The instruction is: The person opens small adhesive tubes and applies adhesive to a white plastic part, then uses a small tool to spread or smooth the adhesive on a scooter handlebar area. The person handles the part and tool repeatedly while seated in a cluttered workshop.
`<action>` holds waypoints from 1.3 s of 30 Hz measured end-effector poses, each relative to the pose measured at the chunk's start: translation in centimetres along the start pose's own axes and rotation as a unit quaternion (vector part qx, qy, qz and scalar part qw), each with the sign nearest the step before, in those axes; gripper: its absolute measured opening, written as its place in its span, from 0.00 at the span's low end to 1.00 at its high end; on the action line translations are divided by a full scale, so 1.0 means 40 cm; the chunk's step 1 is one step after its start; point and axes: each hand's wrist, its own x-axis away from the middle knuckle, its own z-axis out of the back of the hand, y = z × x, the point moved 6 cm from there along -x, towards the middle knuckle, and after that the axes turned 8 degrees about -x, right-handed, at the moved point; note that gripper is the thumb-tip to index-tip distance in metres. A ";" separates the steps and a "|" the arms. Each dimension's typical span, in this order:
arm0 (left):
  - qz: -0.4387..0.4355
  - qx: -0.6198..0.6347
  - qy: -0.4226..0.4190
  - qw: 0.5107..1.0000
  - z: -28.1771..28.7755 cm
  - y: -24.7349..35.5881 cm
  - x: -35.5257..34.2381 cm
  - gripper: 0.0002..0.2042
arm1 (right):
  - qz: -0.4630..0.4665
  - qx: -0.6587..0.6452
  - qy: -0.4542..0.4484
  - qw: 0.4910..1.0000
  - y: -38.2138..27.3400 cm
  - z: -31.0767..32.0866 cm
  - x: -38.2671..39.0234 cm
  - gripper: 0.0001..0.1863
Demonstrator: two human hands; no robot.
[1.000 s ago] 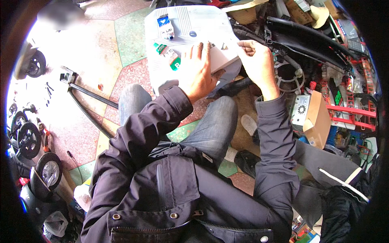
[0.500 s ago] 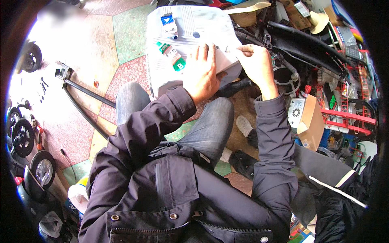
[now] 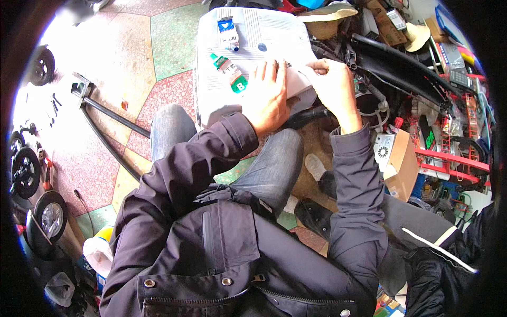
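A white ridged plastic panel lies in front of my knees. My left hand rests on its near right part, fingers stretched out and pointing away from me. At the panel's right edge, my right hand has thumb and forefinger pinched together. Whatever sits between those fingertips is too small and bright to make out. Left of my left fingers lies a capped tube in green, white and red. Farther off on the panel is a second tube, blue and white.
Loose wheels and a black tubular frame lie on the tiled floor to my left. Black vehicle parts, a cardboard box and red racks crowd the right. Another person's leg extends close by.
The view has shifted slightly, moving the panel a little rightward in the picture. My right fingertips are slightly closer to my left hand, which stays on the panel. The tubes lie as before.
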 end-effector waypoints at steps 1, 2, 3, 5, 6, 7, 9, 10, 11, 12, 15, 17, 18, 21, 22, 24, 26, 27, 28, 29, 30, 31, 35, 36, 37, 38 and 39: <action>0.001 0.000 0.000 1.000 0.006 -0.002 -0.001 0.46 | 0.006 0.010 -0.003 1.000 -0.009 0.000 0.000 0.16; 0.003 -0.006 0.000 1.000 0.010 -0.006 -0.001 0.46 | 0.013 0.020 -0.007 1.000 -0.016 -0.004 -0.004 0.17; 0.004 -0.011 -0.001 1.000 0.014 -0.010 -0.001 0.46 | 0.011 0.030 -0.007 0.999 -0.021 -0.005 -0.009 0.16; 0.004 -0.017 0.000 1.000 0.017 -0.013 -0.001 0.45 | 0.004 0.053 -0.005 0.999 -0.026 -0.002 -0.015 0.16; 0.004 -0.018 0.003 1.000 0.016 -0.014 0.001 0.45 | 0.003 0.055 0.000 0.998 -0.027 -0.001 -0.017 0.16; 0.004 -0.019 0.006 1.000 0.017 -0.016 0.002 0.45 | 0.003 0.057 0.004 0.998 -0.030 -0.003 -0.019 0.15; -0.001 -0.003 0.006 1.000 0.011 -0.007 0.000 0.44 | 0.009 0.055 0.012 0.998 -0.027 0.003 -0.012 0.15; -0.003 0.004 0.006 1.000 0.008 -0.004 -0.001 0.44 | 0.018 0.049 0.012 0.999 -0.027 0.002 -0.008 0.15; -0.003 0.003 0.008 1.000 0.010 -0.005 0.000 0.44 | 0.031 0.038 0.011 0.999 -0.034 -0.003 -0.007 0.14; -0.004 0.001 0.010 1.000 0.011 -0.006 0.000 0.44 | 0.028 0.049 0.003 0.998 -0.040 -0.007 -0.006 0.14; -0.002 -0.004 0.013 1.000 0.013 -0.010 0.001 0.43 | 0.020 0.080 -0.013 0.997 -0.060 -0.006 -0.003 0.13; -0.001 -0.006 0.013 1.000 0.012 -0.011 0.002 0.43 | 0.013 0.099 -0.015 0.995 -0.056 0.001 -0.005 0.13; -0.001 -0.007 0.013 1.000 0.009 -0.010 0.002 0.43 | 0.014 0.091 -0.006 0.996 -0.053 0.004 -0.007 0.14; -0.002 -0.005 0.008 1.000 0.008 -0.004 0.001 0.43 | 0.028 0.071 0.014 0.997 -0.036 0.004 -0.012 0.15; -0.003 -0.002 0.005 1.000 0.007 -0.001 0.001 0.43 | 0.040 0.068 0.019 0.997 -0.033 0.001 -0.011 0.15; 0.000 -0.015 0.006 1.000 0.017 -0.009 0.002 0.43 | 0.055 0.058 0.010 0.997 -0.049 -0.013 -0.017 0.15; -0.001 -0.019 0.006 1.000 0.016 -0.011 0.003 0.43 | 0.049 0.059 -0.006 0.997 -0.063 -0.013 -0.012 0.15; -0.003 -0.018 0.006 1.000 0.010 -0.010 0.004 0.43 | 0.041 0.070 -0.009 0.997 -0.057 -0.008 -0.009 0.15; -0.005 -0.017 0.005 1.000 0.006 -0.009 0.003 0.44 | 0.034 0.080 -0.012 0.996 -0.046 0.000 -0.006 0.15; -0.005 -0.015 0.001 1.000 0.003 -0.008 0.003 0.44 | 0.027 0.089 -0.015 0.996 -0.039 0.003 -0.004 0.15; -0.005 -0.014 -0.002 1.000 0.001 -0.007 0.002 0.44 | 0.026 0.089 -0.006 0.996 -0.035 0.004 -0.005 0.14; -0.005 -0.012 -0.006 1.000 -0.001 -0.007 0.001 0.44 | 0.024 0.090 0.003 0.996 -0.031 0.005 -0.008 0.14; -0.007 -0.020 -0.005 1.000 0.005 -0.007 0.004 0.44 | 0.042 0.082 0.017 0.996 -0.046 -0.007 -0.018 0.14; -0.006 -0.018 -0.006 1.000 0.005 -0.006 0.003 0.44 | 0.044 0.081 0.010 0.996 -0.051 -0.010 -0.016 0.14; -0.006 -0.017 -0.008 1.000 0.003 -0.005 0.003 0.44 | 0.045 0.080 0.004 0.996 -0.058 -0.010 -0.013 0.14; -0.006 -0.019 -0.007 1.000 0.005 -0.006 0.003 0.45 | 0.049 0.078 -0.004 0.996 -0.065 -0.012 -0.012 0.14; -0.006 -0.022 -0.005 1.000 0.006 -0.008 0.003 0.45 | 0.044 0.081 -0.006 0.996 -0.062 -0.011 -0.011 0.13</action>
